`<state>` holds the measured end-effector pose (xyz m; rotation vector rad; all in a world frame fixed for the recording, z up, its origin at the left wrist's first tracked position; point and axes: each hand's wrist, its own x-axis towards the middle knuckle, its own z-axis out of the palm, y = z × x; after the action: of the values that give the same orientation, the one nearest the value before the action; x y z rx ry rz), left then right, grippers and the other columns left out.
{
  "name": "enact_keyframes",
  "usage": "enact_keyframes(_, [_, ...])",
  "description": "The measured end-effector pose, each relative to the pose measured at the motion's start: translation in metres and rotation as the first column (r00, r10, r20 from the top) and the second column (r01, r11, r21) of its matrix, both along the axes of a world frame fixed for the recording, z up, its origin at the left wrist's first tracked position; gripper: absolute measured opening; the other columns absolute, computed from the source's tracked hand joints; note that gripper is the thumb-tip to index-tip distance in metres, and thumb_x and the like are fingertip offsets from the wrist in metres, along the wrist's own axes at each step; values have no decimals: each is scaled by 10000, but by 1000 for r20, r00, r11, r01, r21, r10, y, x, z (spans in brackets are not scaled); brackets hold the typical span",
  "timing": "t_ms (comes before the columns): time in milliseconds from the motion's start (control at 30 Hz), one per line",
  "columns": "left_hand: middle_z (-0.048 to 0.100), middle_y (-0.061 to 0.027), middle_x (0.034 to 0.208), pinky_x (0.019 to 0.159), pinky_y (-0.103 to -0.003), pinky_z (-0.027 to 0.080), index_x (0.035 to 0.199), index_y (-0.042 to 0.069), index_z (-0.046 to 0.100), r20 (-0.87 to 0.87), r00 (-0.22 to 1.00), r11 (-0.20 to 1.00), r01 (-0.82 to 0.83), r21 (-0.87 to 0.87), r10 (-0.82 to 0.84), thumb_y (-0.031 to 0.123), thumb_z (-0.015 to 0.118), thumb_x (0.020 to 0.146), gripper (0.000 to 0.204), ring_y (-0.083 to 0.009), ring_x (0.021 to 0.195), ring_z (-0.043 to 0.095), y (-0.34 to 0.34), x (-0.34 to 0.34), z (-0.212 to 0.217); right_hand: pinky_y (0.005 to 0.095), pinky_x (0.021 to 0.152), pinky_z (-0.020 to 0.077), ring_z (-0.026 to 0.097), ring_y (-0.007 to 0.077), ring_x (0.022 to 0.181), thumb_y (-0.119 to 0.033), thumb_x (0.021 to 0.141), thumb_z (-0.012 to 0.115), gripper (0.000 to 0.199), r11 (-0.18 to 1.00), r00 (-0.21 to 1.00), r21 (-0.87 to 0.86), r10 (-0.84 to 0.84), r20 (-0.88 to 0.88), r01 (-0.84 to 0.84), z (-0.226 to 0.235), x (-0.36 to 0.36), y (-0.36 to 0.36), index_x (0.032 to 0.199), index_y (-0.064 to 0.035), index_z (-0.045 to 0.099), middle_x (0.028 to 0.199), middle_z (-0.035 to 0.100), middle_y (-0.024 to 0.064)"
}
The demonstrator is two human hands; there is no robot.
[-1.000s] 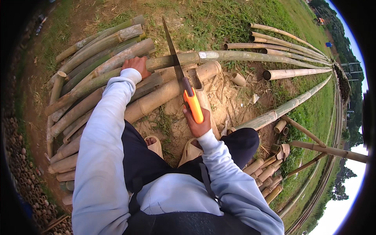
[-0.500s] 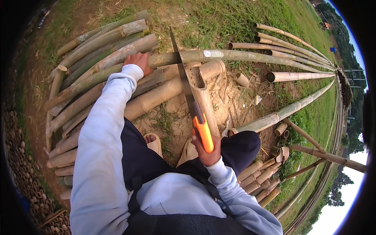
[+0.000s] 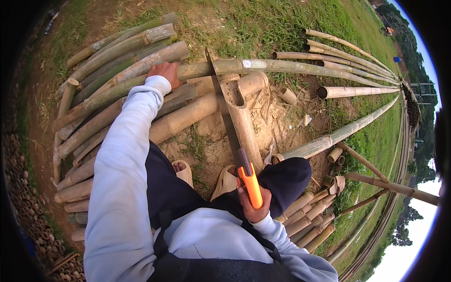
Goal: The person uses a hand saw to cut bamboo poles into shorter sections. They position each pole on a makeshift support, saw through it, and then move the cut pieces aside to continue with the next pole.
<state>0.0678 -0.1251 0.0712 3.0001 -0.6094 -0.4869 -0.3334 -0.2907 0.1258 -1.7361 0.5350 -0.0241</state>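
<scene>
My left hand (image 3: 164,73) presses down on a long bamboo pole (image 3: 282,66) that lies across a stack of bamboo. My right hand (image 3: 253,207) grips the orange handle of a hand saw (image 3: 229,123). The saw's blade runs away from me, and its far end rests on the pole just right of my left hand. A thick bamboo support (image 3: 244,120) lies under the pole beside the blade. My feet in tan shoes (image 3: 224,182) stand on the dirt below.
A stack of bamboo poles (image 3: 108,89) lies at the left. Long poles (image 3: 357,54) stretch over the grass to the right. Short cut bamboo pieces (image 3: 310,221) are piled by my right knee. Round bamboo ends (image 3: 28,211) line the left edge.
My right hand has pulled the saw back toward me, so the handle sits lower and nearer my body. My left hand has stayed on the pole.
</scene>
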Motion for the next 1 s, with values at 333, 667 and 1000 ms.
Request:
enact_keyframes(333, [720,-190,1156,1019,-482,498,1254,86,652,24,999,999,47,3,-47,368,766,820,530,-373,1123,671,1,6,4,301,592,459,521,100,631,-93,936,719,155,999,996,34,-19,82,16,-38,85,3,946,40,639,683,587,38])
enact_keyframes(667, [727,-193,1132,1014,-502,493,1306,109,621,40,998,999,45,3,-45,378,773,817,579,-381,1115,675,-5,3,-4,341,553,425,477,129,565,-177,919,725,298,995,991,-95,39,127,-27,-13,165,-19,767,49,603,575,530,59])
enact_keyframes(1000, [732,-176,1126,1013,-486,495,1226,97,668,-11,1000,1000,28,8,-28,352,773,801,507,-358,1110,680,2,2,2,252,747,497,602,88,767,-44,930,704,225,995,999,86,-48,-23,50,-2,-9,11,1131,52,672,825,656,38])
